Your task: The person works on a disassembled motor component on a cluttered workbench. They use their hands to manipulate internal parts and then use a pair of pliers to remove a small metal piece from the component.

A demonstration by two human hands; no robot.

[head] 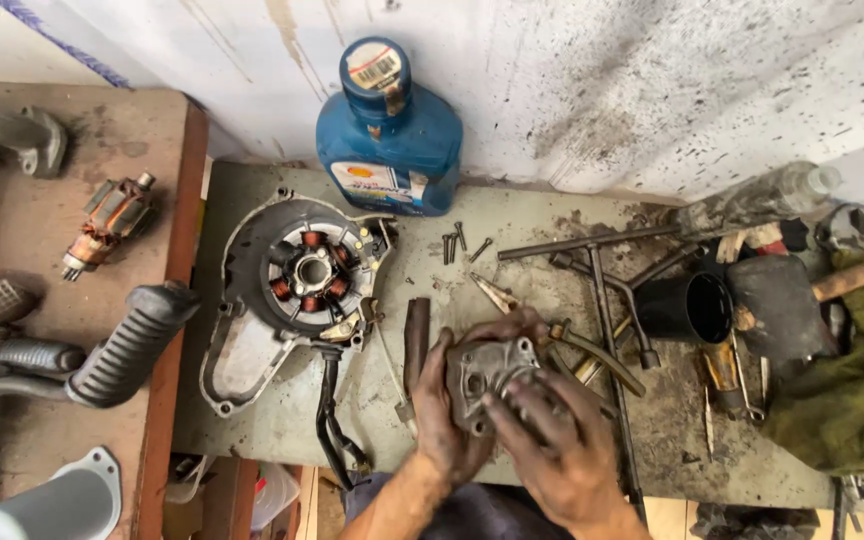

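You are working at a dirty grey bench (512,225) by a spotted white wall (652,80). A big round engine cover (292,290) with copper coils is lying on the bench, left of your hands. A green rag (852,390) is sitting in a heap at the right edge. A blue oil bottle (389,130) is standing upright against the wall. A black foot peg (122,350) is resting on the brown table to the left. A black cup (687,307) is lying on its side near the rag. A long T-shaped wrench (597,280) is lying between the cup and your hands.

Your left hand (444,410) is curling around the left side of a small grey metal part (487,378), gripping it. Your right hand (552,440) is lying over the part's lower right side, fingers bent and pressing on it. You are holding the part just above the bench's front edge. A few screws (457,243) are lying near the bottle.
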